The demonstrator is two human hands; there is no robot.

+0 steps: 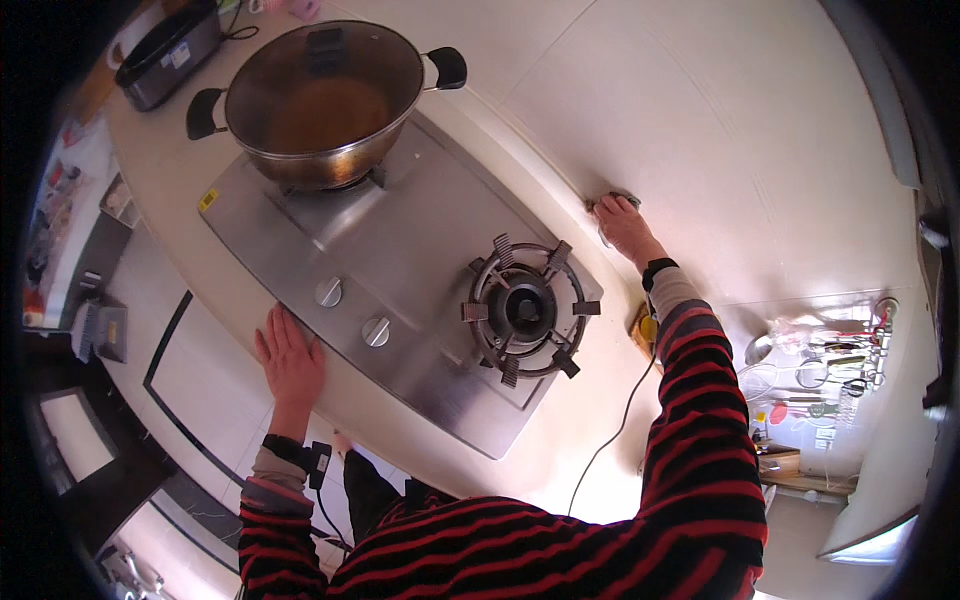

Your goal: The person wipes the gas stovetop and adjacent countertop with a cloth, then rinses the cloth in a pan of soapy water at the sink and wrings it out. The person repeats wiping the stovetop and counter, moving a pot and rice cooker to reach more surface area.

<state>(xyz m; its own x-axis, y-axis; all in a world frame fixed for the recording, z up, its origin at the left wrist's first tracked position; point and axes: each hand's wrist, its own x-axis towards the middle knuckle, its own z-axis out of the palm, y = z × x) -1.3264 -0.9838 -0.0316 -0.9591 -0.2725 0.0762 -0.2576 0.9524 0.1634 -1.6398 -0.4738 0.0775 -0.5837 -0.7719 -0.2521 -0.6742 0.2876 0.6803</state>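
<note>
My right hand [628, 231] reaches past the cooktop and presses a dark scrubbing pad or cloth [627, 199] against the wall, close to its lower edge. The fingers hide most of that pad. Flat on the counter's front edge rests my left hand [291, 367], fingers spread and holding nothing, beside the steel gas cooktop [427, 300]. Two control knobs [328, 292] are near its fingertips. The bare burner with its pan support [528, 306] lies between my two arms. On the far burner stands a wide two-handled pot [326, 161] under a glass lid [322, 94], with brownish contents showing through.
A dark grey rectangular container [171, 60] stands beyond the pot. Behind my right forearm is a yellow-and-brown object [645, 330], with a thin cable [611, 442] running across the counter. Several utensils [817, 367] hang from a wall rail at the right.
</note>
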